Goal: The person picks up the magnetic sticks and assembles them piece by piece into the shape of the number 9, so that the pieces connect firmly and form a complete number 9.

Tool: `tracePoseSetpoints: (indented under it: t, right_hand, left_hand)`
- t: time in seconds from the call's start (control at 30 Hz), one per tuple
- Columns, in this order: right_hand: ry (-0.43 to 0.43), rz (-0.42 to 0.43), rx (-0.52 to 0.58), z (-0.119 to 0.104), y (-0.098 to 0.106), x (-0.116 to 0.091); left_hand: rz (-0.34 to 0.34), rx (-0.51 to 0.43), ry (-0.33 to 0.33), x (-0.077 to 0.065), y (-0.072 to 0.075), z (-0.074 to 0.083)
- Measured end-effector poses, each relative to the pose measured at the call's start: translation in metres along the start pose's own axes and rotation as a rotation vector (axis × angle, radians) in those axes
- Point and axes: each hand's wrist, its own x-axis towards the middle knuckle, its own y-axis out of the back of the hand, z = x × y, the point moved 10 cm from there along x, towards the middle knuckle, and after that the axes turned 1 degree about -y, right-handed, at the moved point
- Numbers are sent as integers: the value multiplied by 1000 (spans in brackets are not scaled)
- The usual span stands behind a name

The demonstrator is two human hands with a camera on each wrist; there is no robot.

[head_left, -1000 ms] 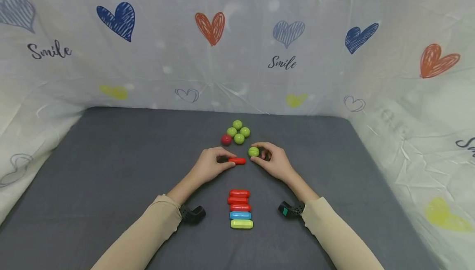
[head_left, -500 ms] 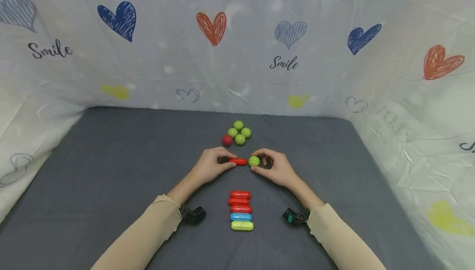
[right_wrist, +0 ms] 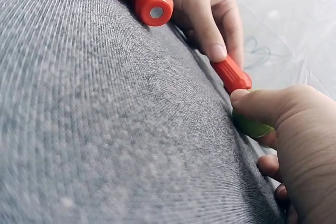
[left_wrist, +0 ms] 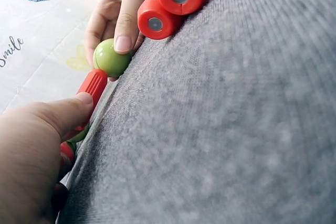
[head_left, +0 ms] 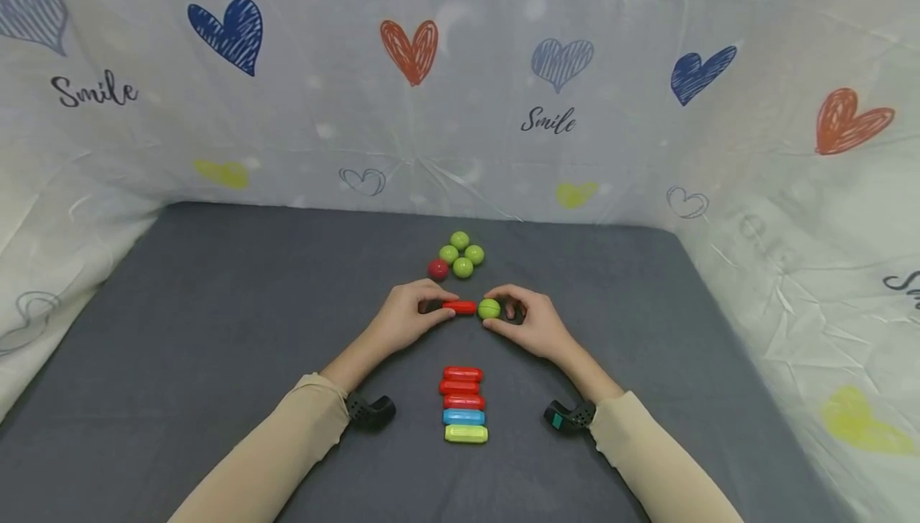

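Observation:
My left hand (head_left: 408, 314) pinches a short red rod (head_left: 460, 307) between thumb and fingers, low over the grey cloth. Just right of it, my right hand (head_left: 533, 322) holds a green ball (head_left: 489, 309) by thumb and fingertips. The rod's free end meets the ball's left side; in the left wrist view the red rod (left_wrist: 94, 85) runs right up to the green ball (left_wrist: 112, 57). In the right wrist view my right thumb covers much of the green ball (right_wrist: 252, 123), and the red rod (right_wrist: 231, 73) points at it.
Beyond the hands sit several green balls (head_left: 463, 267) and one red ball (head_left: 438, 269) in a cluster. Nearer the body lies a column of rods: red ones (head_left: 461, 387), a blue rod (head_left: 463, 417) and a yellow-green rod (head_left: 465, 433). A heart-print sheet (head_left: 467, 140) hangs behind the cloth.
My right hand has brought the green ball nearer the body and then left, closing the gap to the red rod's end. The left hand has stayed almost still with the rod.

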Motion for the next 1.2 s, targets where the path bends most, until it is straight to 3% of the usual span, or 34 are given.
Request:
tracePoseSetpoints:
  t: [0.43, 0.67, 0.83, 1.0, 1.2]
  right_hand:
    - [-16, 0, -29, 0, -1, 1]
    - [66, -8, -38, -7, -3, 0]
    - [66, -5, -31, -5, -4, 0]
    - [57, -1, -29, -3, -4, 0]
    - [56, -2, -20, -3, -4, 1]
  left_hand:
    - [8, 11, -47, 0, 3, 7]
    - [-4, 17, -51, 0, 0, 7]
    - [10, 29, -58, -1, 0, 8]
    - [115, 25, -29, -3, 10, 5]
    - [337, 0, 143, -6, 37, -16]
